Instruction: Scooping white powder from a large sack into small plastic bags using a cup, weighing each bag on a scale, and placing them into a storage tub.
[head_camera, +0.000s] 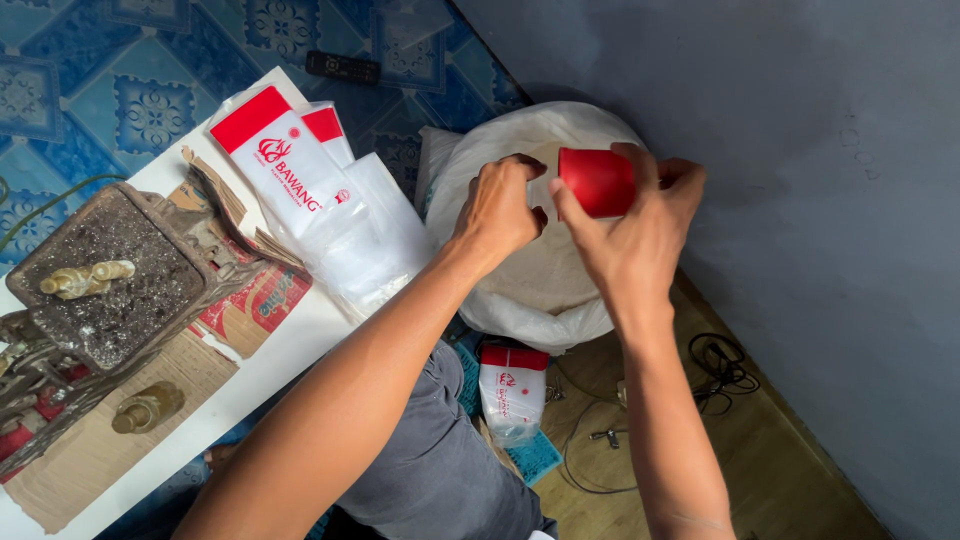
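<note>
white table (290, 345), cardboard (150, 400), metal press (100, 290), stacked pouches (300, 190)

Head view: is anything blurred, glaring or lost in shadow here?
Head view: even daylight, no hard glare; hands and red cup sharp; soft arm shadow on the grey wall; white sack bright, little detail; wide-angle stretch at edges.

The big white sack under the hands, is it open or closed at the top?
Open. The white sack has its rim rolled down, and pale contents show inside, beneath the left hand and the red cup.
</note>
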